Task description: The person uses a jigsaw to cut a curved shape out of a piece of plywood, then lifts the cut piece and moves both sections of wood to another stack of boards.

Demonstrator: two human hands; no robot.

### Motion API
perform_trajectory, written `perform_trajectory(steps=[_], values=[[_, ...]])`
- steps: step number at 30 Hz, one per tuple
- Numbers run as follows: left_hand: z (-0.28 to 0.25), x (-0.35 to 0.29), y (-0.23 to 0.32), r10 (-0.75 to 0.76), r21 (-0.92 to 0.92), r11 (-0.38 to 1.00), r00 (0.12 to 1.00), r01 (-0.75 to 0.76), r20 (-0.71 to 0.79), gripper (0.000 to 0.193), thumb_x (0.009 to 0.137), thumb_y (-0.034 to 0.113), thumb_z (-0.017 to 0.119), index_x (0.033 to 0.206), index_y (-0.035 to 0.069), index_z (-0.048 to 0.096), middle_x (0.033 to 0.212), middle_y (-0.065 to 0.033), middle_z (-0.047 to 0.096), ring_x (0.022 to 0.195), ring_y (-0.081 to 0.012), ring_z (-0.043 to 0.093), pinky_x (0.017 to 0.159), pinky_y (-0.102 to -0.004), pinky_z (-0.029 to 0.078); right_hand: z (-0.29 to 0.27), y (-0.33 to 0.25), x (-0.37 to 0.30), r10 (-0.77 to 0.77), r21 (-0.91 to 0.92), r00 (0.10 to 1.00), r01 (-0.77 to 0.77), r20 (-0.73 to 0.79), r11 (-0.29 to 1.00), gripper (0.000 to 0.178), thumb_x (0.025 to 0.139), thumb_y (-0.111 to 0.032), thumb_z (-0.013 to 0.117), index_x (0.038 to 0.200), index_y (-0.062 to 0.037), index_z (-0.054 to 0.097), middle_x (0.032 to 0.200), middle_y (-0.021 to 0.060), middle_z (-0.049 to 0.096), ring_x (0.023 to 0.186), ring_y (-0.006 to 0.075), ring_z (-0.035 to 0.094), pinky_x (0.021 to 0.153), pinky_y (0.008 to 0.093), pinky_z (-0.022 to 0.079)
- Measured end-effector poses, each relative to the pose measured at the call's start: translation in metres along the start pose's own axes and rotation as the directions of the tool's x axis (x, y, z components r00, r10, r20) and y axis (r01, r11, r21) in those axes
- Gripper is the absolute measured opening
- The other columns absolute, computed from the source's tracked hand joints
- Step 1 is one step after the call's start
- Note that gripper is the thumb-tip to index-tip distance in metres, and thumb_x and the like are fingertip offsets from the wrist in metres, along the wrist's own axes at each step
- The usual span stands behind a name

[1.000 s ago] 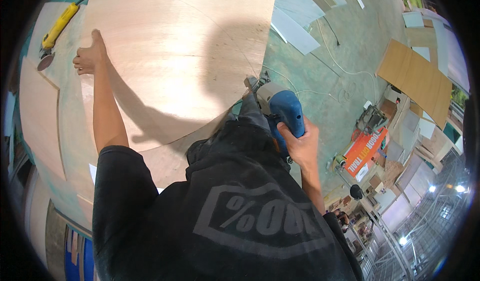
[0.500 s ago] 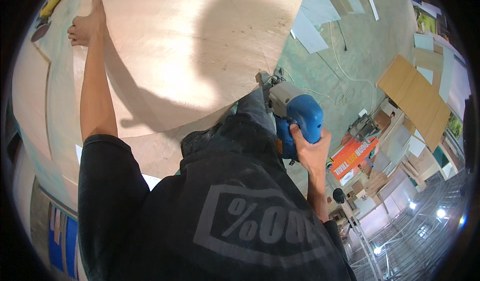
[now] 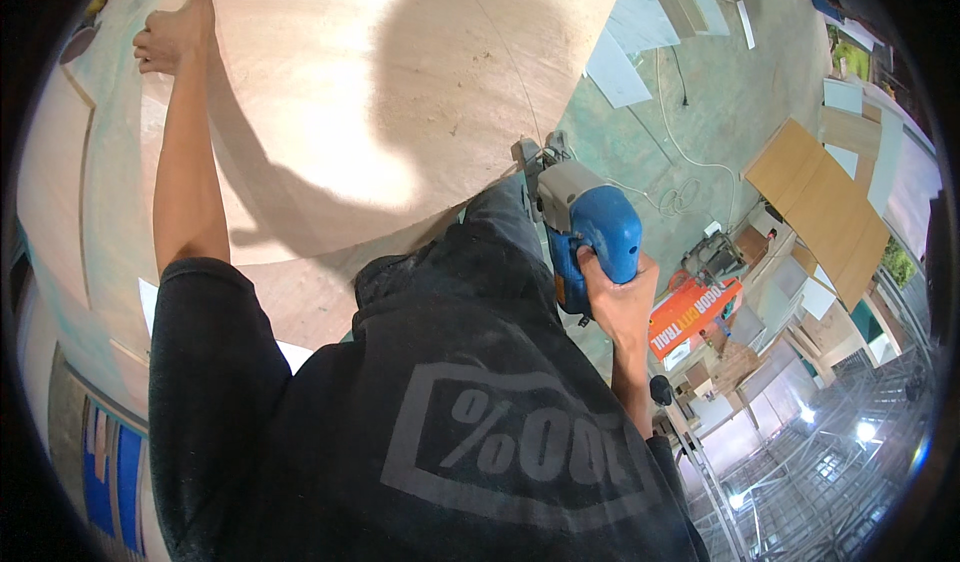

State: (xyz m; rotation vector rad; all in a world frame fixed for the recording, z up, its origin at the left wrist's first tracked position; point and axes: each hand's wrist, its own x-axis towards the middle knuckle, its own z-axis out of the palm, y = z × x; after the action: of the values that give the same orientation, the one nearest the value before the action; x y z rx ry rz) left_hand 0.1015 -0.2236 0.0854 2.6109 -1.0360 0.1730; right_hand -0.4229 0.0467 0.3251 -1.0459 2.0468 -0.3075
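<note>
A large plywood sheet (image 3: 400, 92) lies flat across the desk (image 3: 60, 212), filling the upper left of the view. At its near right edge sits a blue power saw (image 3: 585, 232), the right hand (image 3: 618, 297) closed around its handle. The left hand (image 3: 175, 32) presses open and flat on the sheet's far left edge. No containers are visible nearby.

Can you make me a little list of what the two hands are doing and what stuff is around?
left hand: flat on the far edge of the plywood sheet
right hand: gripping the blue power saw
saw position: at the sheet's near right edge, on a thin curved pencil line
clothing: black hooded top
floor: white cable, board offcuts, orange box
</note>
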Motion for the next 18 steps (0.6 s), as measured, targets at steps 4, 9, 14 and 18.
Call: perform_trajectory(steps=[4, 9, 14, 18], values=[[0.005, 0.000, 0.000, -0.017, -0.027, 1.000, 0.999, 0.016, -0.028, 0.110, 0.074, 0.087, 0.059, 0.129, -0.007, 0.064, 0.138, -0.0333, 0.051, 0.132, -0.0439, 0.042, 0.112, -0.0564, 0.024, -0.002, -0.004, 0.003, -0.005, -0.022, 1.000, 0.005, 0.019, 1.000, 0.012, 0.086, -0.011, 0.073, 0.088, 0.0002, 0.070, 0.068, -0.0006, 0.058, 0.065, 0.0066, 0.051, 0.060, 0.0269, 0.043], [0.010, 0.002, 0.002, -0.029, -0.043, 0.999, 0.999, 0.028, -0.024, 0.116, 0.071, 0.091, 0.057, 0.130, -0.009, 0.063, 0.137, -0.0345, 0.051, 0.130, -0.0455, 0.043, 0.113, -0.0583, 0.023, -0.002, 0.000, 0.000, 0.016, -0.023, 1.000, -0.015, 0.021, 1.000, 0.013, 0.087, -0.013, 0.074, 0.083, -0.0011, 0.069, 0.067, -0.0020, 0.058, 0.063, 0.0065, 0.051, 0.059, 0.0265, 0.043], [0.023, 0.006, -0.011, 0.044, -0.018, 0.999, 0.992, -0.046, -0.118, 0.108, 0.072, 0.083, 0.060, 0.125, -0.010, 0.061, 0.131, -0.0321, 0.053, 0.127, -0.0444, 0.047, 0.109, -0.0576, 0.028, 0.004, 0.008, -0.002, -0.009, -0.004, 1.000, 0.009, -0.029, 1.000, 0.018, 0.088, -0.015, 0.075, 0.075, -0.0033, 0.068, 0.064, -0.0026, 0.059, 0.058, 0.0067, 0.053, 0.055, 0.0262, 0.041], [0.000, -0.009, 0.018, -0.064, -0.082, 0.995, 0.985, 0.051, -0.159, 0.087, 0.077, 0.066, 0.066, 0.119, -0.010, 0.057, 0.121, -0.0293, 0.053, 0.120, -0.0433, 0.050, 0.102, -0.0575, 0.035, 0.008, 0.012, -0.004, 0.001, 0.039, 0.999, 0.001, -0.048, 0.999, 0.015, 0.087, -0.013, 0.075, 0.079, -0.0024, 0.069, 0.066, -0.0016, 0.062, 0.061, 0.0068, 0.054, 0.058, 0.0265, 0.043]])
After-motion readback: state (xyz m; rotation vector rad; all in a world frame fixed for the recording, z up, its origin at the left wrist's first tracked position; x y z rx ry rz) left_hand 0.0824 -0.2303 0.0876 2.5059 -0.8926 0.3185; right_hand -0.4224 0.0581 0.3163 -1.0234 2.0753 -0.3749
